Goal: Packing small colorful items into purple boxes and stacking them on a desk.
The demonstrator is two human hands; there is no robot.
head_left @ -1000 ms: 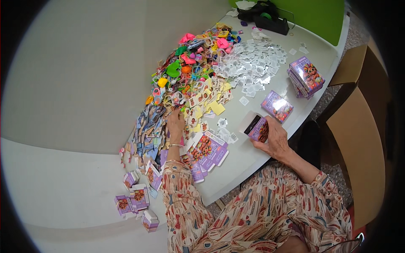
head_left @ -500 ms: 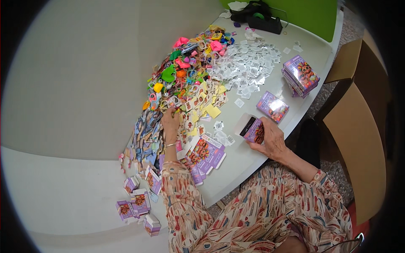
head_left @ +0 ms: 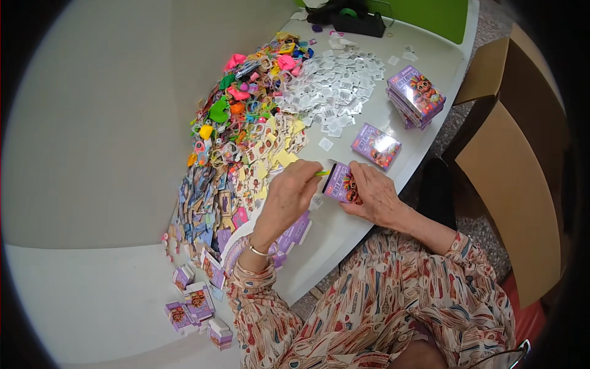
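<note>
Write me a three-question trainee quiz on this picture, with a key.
1. True or false: the left hand pinches a yellow-green piece.
2. Multiple choice: which is nearer the right hand? (a) the box stack (b) the lone box
3. Fill in: the right hand holds a ____ box.

Key: 1. True. 2. b. 3. Purple.
</note>
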